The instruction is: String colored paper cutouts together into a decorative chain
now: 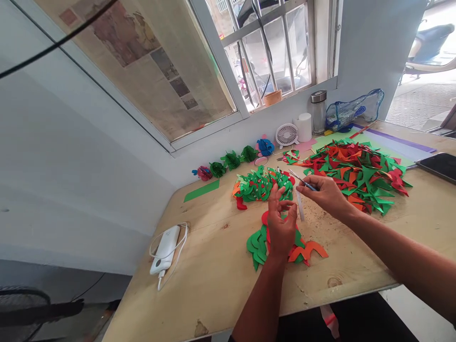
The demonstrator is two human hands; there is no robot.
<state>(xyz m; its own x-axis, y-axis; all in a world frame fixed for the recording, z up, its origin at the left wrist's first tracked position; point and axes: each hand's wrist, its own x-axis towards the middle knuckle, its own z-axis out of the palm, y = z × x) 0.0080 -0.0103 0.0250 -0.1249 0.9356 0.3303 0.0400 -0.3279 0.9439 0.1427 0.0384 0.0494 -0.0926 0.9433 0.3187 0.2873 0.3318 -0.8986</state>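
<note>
In my right hand [326, 194] is a small pair of scissors [307, 184], by its look, with thin metal blades and a blue handle; the blades point up and left. My left hand [281, 223] is raised, its thumb and one finger closed together and other fingers upright. Whatever it pinches is too small to make out. Behind and below it lie green and red paper cut-outs [257, 244], with an orange curved piece [313, 248] at their right. A narrow whitish strip [300, 206] is between my hands. Just beyond is a heap of mostly green cut-outs [263, 183].
Red, green and orange paper scraps [356, 171] are piled on the right. Paper flowers [231, 160], a small fan [287, 135] and a glass bottle [318, 114] line the wall. A white power bank [166, 249] with its cable lies left, a phone [440, 166] far right.
</note>
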